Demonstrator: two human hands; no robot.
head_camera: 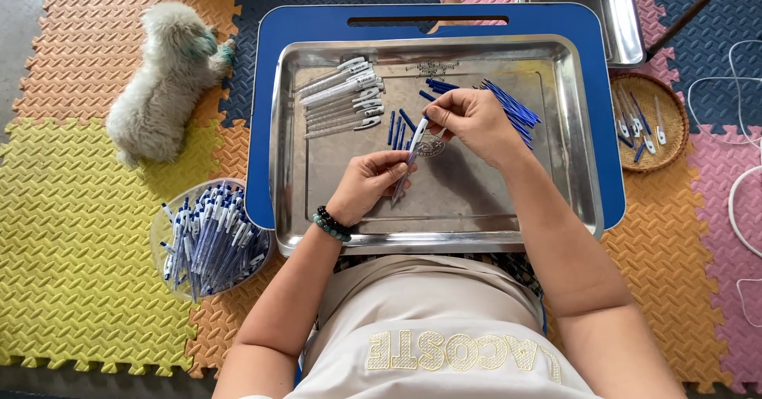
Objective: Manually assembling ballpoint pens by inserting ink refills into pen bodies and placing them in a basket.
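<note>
Two bare hands met over the steel tray (pixel 294 208), which rested on a blue lap counter (pixel 270 177) across the person's knees. Between them they held one pen (pixel 411 154), white-barrelled with a blue tip, slanting above the tray's middle. The left hand (pixel 367 185), with a beaded bracelet at the wrist, was clenched around the pen's lower end. The right hand (pixel 470 121) pinched the upper end between thumb and fingertips. So the pen spanned both grips, its middle bare between them and well clear of the tray floor.

To do this step well, it seemed wise to keep the barrel steady in the left hand and line the top part straight along it before pressing.

Toward the tray's far left lay a row of white pen barrels (pixel 343 96). At its far right sat a heap of blue refills (pixel 508 107). Left of the tray stood a clear bowl of finished pens (pixel 208 239). Right of the tray, a wicker basket (pixel 671 129) held a few parts. Far left of the tray, a small white dog (pixel 163 81) lay on foam floor mats (pixel 79 232).
</note>
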